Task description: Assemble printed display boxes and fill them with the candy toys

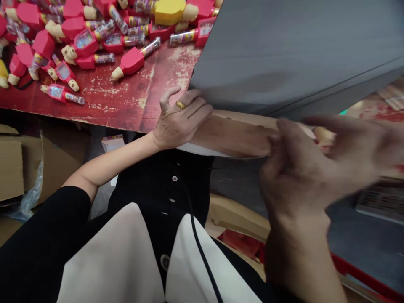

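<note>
A large grey cardboard piece, probably a box, leans over the table's front edge at the right. A brown-lined flap runs along its near side. My left hand, with a gold ring on one finger, is closed over the left end of this flap, its fingertips against the cardboard. At the flap's right end is my right hand, smeared by motion. Its thumb side overlaps the flap, while some fingers reach out to the right; whether it grips the cardboard cannot be made out.
Several pink toys with clear candy-like tubes lie heaped on the worn red table, with a yellow one among them. Brown cardboard boxes stand below at the left. A black cable hangs before my chest.
</note>
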A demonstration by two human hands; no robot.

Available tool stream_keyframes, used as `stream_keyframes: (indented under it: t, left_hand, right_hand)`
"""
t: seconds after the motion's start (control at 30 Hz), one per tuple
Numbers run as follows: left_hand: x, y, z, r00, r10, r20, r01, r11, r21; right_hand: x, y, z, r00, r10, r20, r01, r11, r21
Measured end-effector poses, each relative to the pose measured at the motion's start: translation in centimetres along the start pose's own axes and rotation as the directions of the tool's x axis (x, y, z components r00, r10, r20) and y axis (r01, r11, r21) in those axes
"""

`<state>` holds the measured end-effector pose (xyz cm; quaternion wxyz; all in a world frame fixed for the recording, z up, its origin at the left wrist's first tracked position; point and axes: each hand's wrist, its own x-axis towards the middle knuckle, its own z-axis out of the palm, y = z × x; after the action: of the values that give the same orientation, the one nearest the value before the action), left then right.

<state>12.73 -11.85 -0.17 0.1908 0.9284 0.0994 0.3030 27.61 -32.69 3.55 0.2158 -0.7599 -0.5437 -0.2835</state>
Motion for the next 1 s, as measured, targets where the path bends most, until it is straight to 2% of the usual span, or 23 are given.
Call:
stream_keyframes:
  t: [0.07,0.1,0.13,0.2,0.23,0.27,0.3,0.33,0.4,0.5,0.57,0.63,0.7,0.8,0.87,0.93,1.0]
  left_hand:
    - [0.5,0.0,0.3,0.999,0.035,-0.038,-0.035,0.999,0.0]
    - [0.8,0.0,0.4,0.991,0.085,-0.106,-0.083,0.996,0.029]
    - [1.1,-0.1,0.6,0.965,0.146,-0.217,-0.132,0.988,0.079]
    - [1.8,-0.2,0.9,0.846,0.216,-0.487,-0.16,0.975,0.154]
    - [2.2,-0.4,1.1,0.786,0.186,-0.59,-0.134,0.982,0.131]
    - [2.5,-0.5,1.3,0.762,0.114,-0.637,-0.094,0.993,0.065]
    - [2.9,-0.7,1.5,0.782,0.016,-0.623,-0.04,0.999,-0.024]
    - [3.2,-0.8,1.7,0.829,-0.073,-0.555,0.022,0.995,-0.098]
    - [3.5,-0.9,1.8,0.914,-0.197,-0.354,0.163,0.979,-0.122]
    - [3.3,-0.4,1.5,0.945,-0.286,-0.16,0.298,0.953,0.055]
    - [2.8,0.1,1.2,0.959,-0.277,-0.063,0.284,0.935,0.212]
    - [2.1,0.4,1.3,0.972,-0.233,0.031,0.21,0.921,0.328]
    - [1.4,0.3,1.6,0.974,-0.225,0.026,0.203,0.919,0.336]
    - [1.3,-0.1,2.1,0.947,-0.286,-0.148,0.306,0.943,0.132]
    - [2.4,-0.5,1.8,0.924,-0.305,-0.23,0.32,0.947,0.029]
    - [4.2,-0.8,0.8,0.919,-0.301,-0.254,0.333,0.938,0.094]
    - [6.2,-1.3,-0.2,0.931,-0.278,-0.237,0.334,0.911,0.242]
  right_hand:
    - [1.4,-0.5,1.6,0.988,-0.069,0.141,0.058,0.995,0.08]
    - [1.9,-0.5,2.6,0.973,-0.07,0.219,0.049,0.994,0.097]
    - [2.5,-0.4,3.7,0.96,-0.058,0.275,0.031,0.994,0.103]
    - [3.5,0.4,5.7,0.932,-0.037,0.36,-0.013,0.991,0.135]
    - [3.9,0.8,6.3,0.916,-0.052,0.398,-0.02,0.985,0.173]
    - [4.2,1.1,6.6,0.898,-0.079,0.433,-0.016,0.977,0.212]
    - [4.4,1.3,6.6,0.885,-0.105,0.453,-0.006,0.971,0.238]
    - [4.5,1.4,6.4,0.881,-0.121,0.457,0.007,0.97,0.243]
    - [4.2,1.2,5.5,0.893,-0.133,0.43,0.048,0.978,0.201]
    - [3.1,0.3,4.1,0.908,-0.181,0.377,0.141,0.981,0.13]
    - [2.3,-0.3,3.5,0.896,-0.204,0.395,0.165,0.977,0.132]
    - [1.5,-0.8,3.1,0.874,-0.222,0.432,0.162,0.972,0.171]
    - [0.9,-1.1,3.0,0.851,-0.232,0.472,0.152,0.967,0.202]
    - [0.8,-1.0,2.9,0.809,-0.229,0.541,0.161,0.972,0.171]
    - [2.0,-0.6,3.0,0.78,-0.235,0.58,0.195,0.972,0.132]
    - [4.0,-0.2,3.3,0.792,-0.214,0.572,0.205,0.975,0.082]
    - [6.2,-0.3,3.7,0.821,-0.156,0.55,0.171,0.985,0.025]
